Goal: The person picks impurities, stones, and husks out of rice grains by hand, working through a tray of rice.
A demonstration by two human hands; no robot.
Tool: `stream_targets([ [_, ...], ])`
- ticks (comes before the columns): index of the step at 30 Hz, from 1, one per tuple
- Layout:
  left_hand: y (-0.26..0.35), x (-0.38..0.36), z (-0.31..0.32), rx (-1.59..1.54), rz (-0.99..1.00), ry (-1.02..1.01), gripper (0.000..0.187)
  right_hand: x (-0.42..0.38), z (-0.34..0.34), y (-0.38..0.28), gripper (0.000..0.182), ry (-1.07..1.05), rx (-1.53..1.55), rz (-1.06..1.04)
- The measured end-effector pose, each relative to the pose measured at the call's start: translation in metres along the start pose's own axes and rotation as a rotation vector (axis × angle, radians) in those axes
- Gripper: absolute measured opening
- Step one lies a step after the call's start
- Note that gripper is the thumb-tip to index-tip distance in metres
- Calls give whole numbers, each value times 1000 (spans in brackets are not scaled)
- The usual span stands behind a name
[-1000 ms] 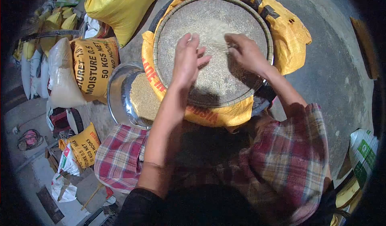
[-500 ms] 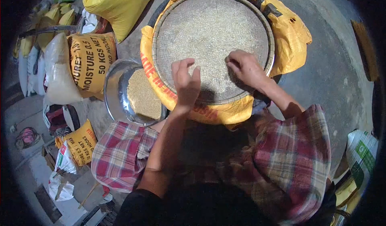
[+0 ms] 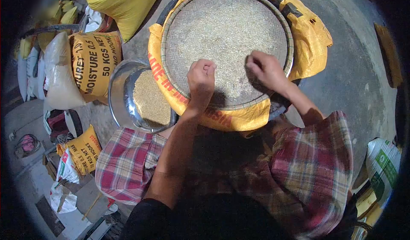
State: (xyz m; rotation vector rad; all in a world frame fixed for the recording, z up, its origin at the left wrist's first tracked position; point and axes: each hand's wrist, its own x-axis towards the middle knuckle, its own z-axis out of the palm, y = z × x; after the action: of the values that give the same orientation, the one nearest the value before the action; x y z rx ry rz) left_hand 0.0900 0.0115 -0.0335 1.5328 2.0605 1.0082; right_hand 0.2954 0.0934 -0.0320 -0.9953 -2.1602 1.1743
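A round woven winnowing tray [image 3: 164, 48] with a bound rim lies in front of me, and pale grains [image 3: 226, 30] are spread thinly over it. Above its near left part is my left hand [image 3: 201, 83], thumb and fingers pressed together; whatever they hold is too small to see. My right hand [image 3: 268, 72] hovers over the near right part with its fingers curled into a pinch, their contents hidden. Under the tray lies an orange printed sack [image 3: 309, 48].
To the left, a metal basin [image 3: 121, 107] contains a heap of tan grain [image 3: 150, 101]. Full sacks stand beyond it, one orange and printed [image 3: 96, 65], one yellow [image 3: 124, 5]. A brush-like thing [image 3: 388, 54] and a green-white sack [image 3: 383, 163] are at the right edge.
My left hand's thumb and fingers have closed together from being apart. My right hand stays pinched, having shifted slightly to the right. The grain lies much as before.
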Motion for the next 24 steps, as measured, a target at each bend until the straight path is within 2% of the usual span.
stream_targets([
  [1, 1, 0, 0, -4, -3, -1, 9, -1, -6, 2, 6, 23, 67, 143],
  [3, 5, 2, -1, -43, -92, 30, 11, 1, -5, 17, 7, 72, 68, 160],
  [5, 10, 0, -1, -10, -76, 28, 12, 3, 1, 25, 12, 28, 449, 316],
  [6, 15, -1, -3, 25, -59, 28, 13, 6, 3, 20, 13, 31, 271, 201],
  [7, 22, -5, -3, 28, -58, 29, 13, 9, 7, 14, 13, 31, 273, 199],
  [10, 36, -15, 5, -52, 1, -86, 7, 15, 18, 8, 15, 26, 41, -20],
  [12, 30, -14, 12, 37, 238, -97, 13, 18, 18, 10, 14, 30, 20, -40],
  [14, 25, -2, 13, 17, 247, -25, 17, 16, 13, 10, 13, 37, -9, -57],
  [15, 24, 4, 12, -2, 256, 50, 21, 14, 8, 9, 10, 66, 93, 41],
  [16, 25, 8, 10, -6, 191, 12, 17, 12, 4, 9, 10, 94, 195, 139],
  [17, 28, 9, 9, -7, 192, 12, 17, 9, -1, 15, 10, 94, 194, 139],
  [19, 34, 11, 9, 21, 202, -119, 13, 7, -12, 22, 13, 78, 360, 296],
  [20, 39, 15, 11, 20, 203, -121, 13, 3, -19, 23, 10, 31, 635, 411],
  [21, 45, 20, 16, 91, 250, -109, 12, 1, -20, 25, 10, 33, 634, 415],
  [23, 46, 27, 28, 153, 292, -103, 11, -4, -21, 33, 9, 98, 957, 472],
  [24, 45, 32, 31, 221, 332, -127, 12, -5, -20, 36, 9, 77, 912, 438],
])
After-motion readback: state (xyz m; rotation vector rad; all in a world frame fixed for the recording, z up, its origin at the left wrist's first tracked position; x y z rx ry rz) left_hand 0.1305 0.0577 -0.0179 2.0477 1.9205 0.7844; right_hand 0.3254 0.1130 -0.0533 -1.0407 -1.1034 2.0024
